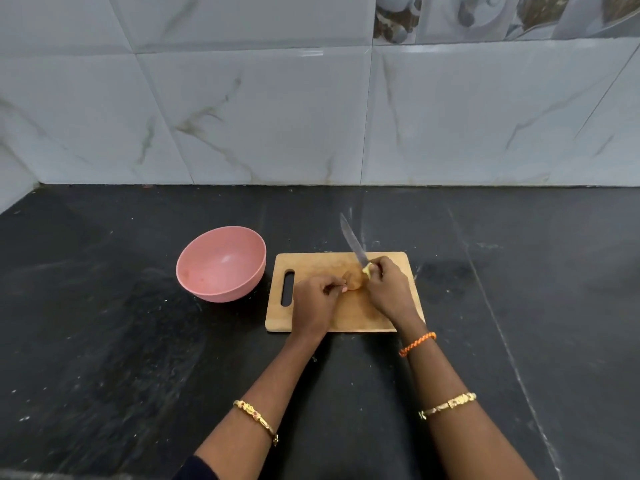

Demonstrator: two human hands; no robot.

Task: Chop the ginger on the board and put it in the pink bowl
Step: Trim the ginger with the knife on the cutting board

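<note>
A piece of ginger (354,280) lay near the middle of a wooden cutting board (388,318), a pale tan lump that showed between the person's two hands and was partly hidden by them. The left hand (316,295) rested on the board just beside the ginger, its fingers curled inward with the fingertips at the ginger's left edge; whether they actually pinched the piece could not be made out. The right hand (388,285) was wrapped around the yellow handle of a knife (352,242), its fingers closed tightly on it, and the blade angled up and away toward the far left, its tip raised above the board's far edge and clear of the ginger. The board, with a slot handle cut into its left end, sat flat on a black stone counter (104,341). A pink bowl (221,263) stood on the counter just beside the board's left end, apart from it, with nothing visible inside. An orange braided band (417,344) circled the right wrist, and gold bangles showed on both forearms. Grey-veined marble tiles (277,116) lined the wall behind the counter.
</note>
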